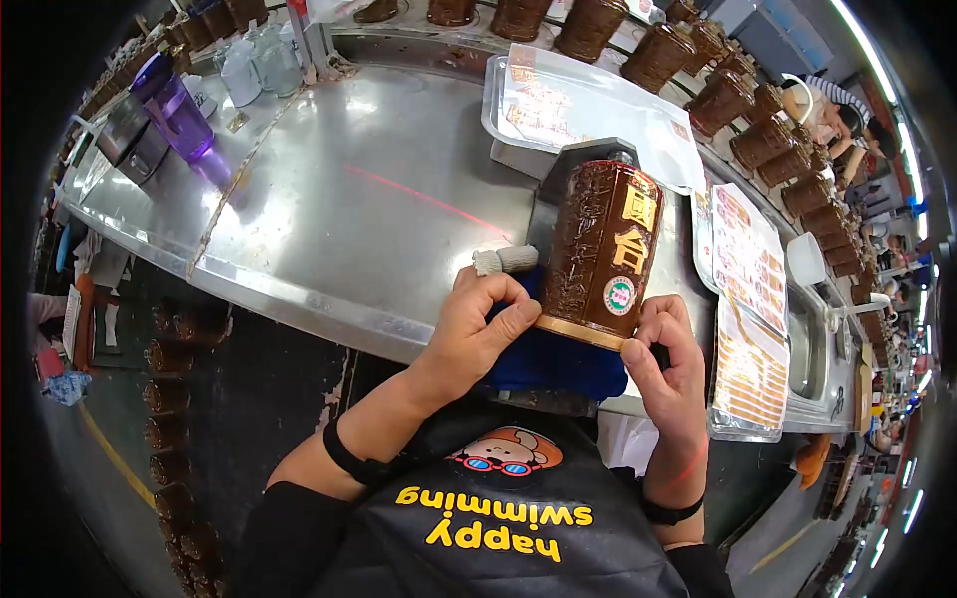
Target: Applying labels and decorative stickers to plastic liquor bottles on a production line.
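Note:
A brown ceramic bottle (598,249) with raised carving, a dark label panel with gold characters and a small round sticker lies tilted on a blue cloth (558,364) at the near edge of the steel bench. My left hand (477,327) presses its thumb and fingers against the bottle's base on the left. My right hand (666,361) pinches the base rim on the right. A small brush with a pale handle (506,260) lies just left of the bottle, above my left hand.
The steel bench (349,209) carries a purple cup (179,115), clear jugs (249,65) and trays of printed label sheets (578,105) (743,309). A row of brown bottles (718,95) runs along the back. More bottles stand on the floor at left (174,399). Another person (827,105) sits far right.

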`<move>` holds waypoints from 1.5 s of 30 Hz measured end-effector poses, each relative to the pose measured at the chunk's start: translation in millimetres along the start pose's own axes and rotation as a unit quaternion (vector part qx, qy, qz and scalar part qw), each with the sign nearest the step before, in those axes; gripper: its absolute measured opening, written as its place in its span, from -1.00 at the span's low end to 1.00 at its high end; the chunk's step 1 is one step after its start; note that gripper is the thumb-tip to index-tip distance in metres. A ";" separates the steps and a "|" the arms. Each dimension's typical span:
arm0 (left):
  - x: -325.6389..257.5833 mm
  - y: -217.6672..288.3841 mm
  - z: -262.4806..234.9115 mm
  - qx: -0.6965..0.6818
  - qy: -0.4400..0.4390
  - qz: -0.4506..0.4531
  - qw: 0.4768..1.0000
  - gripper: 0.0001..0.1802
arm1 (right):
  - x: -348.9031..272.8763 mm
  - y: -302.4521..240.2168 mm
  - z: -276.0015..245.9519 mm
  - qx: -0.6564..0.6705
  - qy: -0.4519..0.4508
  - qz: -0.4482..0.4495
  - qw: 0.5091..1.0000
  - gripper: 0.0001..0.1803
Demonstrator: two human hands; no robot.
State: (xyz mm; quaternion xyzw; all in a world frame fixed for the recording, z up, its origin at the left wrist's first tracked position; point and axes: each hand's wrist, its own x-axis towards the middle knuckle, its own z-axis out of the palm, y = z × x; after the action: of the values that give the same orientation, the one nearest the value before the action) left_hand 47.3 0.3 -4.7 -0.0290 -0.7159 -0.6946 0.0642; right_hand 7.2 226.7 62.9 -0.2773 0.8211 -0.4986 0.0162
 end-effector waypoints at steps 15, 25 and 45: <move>-30.5 9.2 10.9 0.196 0.150 0.300 0.922 -0.77 | 0.0 -0.5 1.0 0.002 -0.005 0.014 1.000 -0.76; -32.4 -0.7 10.3 0.205 0.158 0.284 0.923 -0.75 | 1.7 -1.1 0.5 -0.014 -0.014 0.020 1.000 -0.73; -4.8 7.0 2.5 0.322 0.057 0.475 0.817 -0.73 | 0.8 11.4 -14.4 0.079 -0.071 0.002 0.994 -0.62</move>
State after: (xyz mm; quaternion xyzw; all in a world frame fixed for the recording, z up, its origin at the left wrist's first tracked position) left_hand 52.9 3.3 1.5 -0.3036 -0.7911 -0.3076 0.4330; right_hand -2.8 242.0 60.9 -0.3079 0.7767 -0.5408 0.0970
